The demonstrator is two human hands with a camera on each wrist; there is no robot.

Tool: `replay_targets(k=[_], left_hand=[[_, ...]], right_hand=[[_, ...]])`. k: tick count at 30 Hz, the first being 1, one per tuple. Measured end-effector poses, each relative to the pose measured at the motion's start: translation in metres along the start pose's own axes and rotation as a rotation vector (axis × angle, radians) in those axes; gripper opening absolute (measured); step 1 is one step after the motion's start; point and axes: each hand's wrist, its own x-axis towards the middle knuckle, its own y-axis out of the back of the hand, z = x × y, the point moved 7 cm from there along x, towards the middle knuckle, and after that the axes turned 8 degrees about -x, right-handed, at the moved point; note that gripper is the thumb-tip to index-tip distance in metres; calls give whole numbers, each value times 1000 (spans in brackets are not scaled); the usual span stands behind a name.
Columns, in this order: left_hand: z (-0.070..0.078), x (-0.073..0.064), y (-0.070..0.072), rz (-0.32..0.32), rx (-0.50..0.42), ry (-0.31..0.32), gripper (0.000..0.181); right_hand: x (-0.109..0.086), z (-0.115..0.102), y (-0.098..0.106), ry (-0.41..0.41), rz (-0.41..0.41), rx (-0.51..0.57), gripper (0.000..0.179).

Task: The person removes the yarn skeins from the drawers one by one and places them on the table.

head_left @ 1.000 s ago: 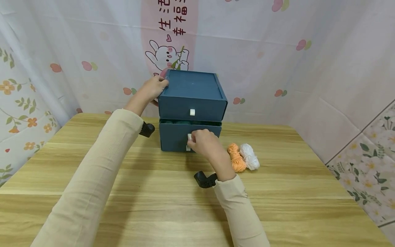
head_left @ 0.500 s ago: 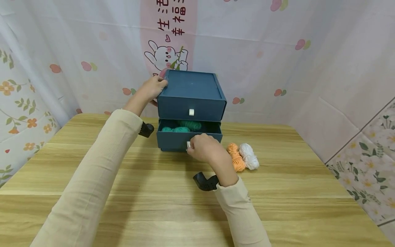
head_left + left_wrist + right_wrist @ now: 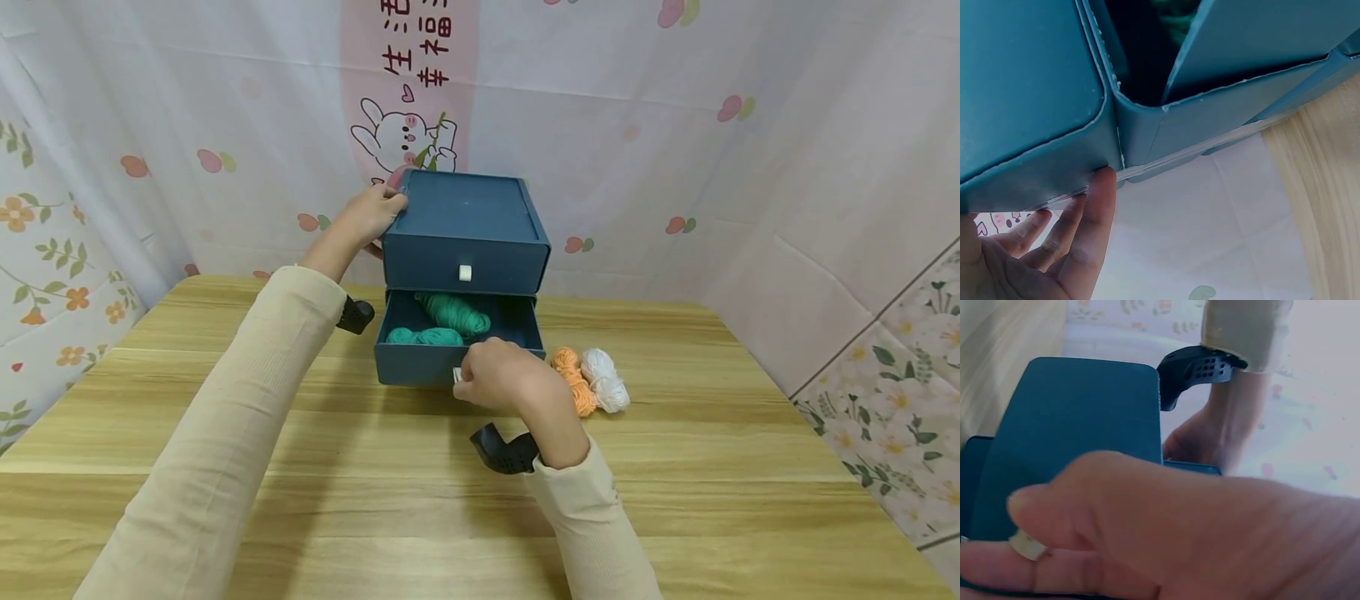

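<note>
A dark blue two-drawer storage box (image 3: 468, 208) stands at the back of the table. My left hand (image 3: 371, 217) holds its upper left edge, with fingers (image 3: 1088, 240) laid against the side wall. My right hand (image 3: 513, 383) pinches the small white knob (image 3: 1027, 545) between thumb and index finger. That knob is on the front of the lower drawer (image 3: 416, 365), which is pulled out. Inside the drawer lie two green yarn skeins, one (image 3: 452, 313) farther back and one (image 3: 437, 337) near the front left. The upper drawer (image 3: 420, 262), with its own white knob (image 3: 466, 272), is closed.
To the right of the box, an orange yarn skein (image 3: 576, 382) and a white yarn skein (image 3: 606, 380) lie side by side on the wooden table (image 3: 375, 492). A patterned curtain (image 3: 615, 167) hangs close behind the box.
The lower drawer has slid forward from a narrow gap to well out, with my right hand moving toward me on its knob. The green skeins have come into view. My left hand stays put.
</note>
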Motion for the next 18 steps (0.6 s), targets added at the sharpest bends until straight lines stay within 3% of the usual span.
replay_targets(k=[7, 18], left_hand=[[-1, 0, 0, 3, 13, 0, 56], [-2, 1, 0, 8, 8, -3, 56]], right_hand=[[-9, -4, -2, 23, -41, -12, 50], [-22, -16, -5, 27, -90, -82, 45]])
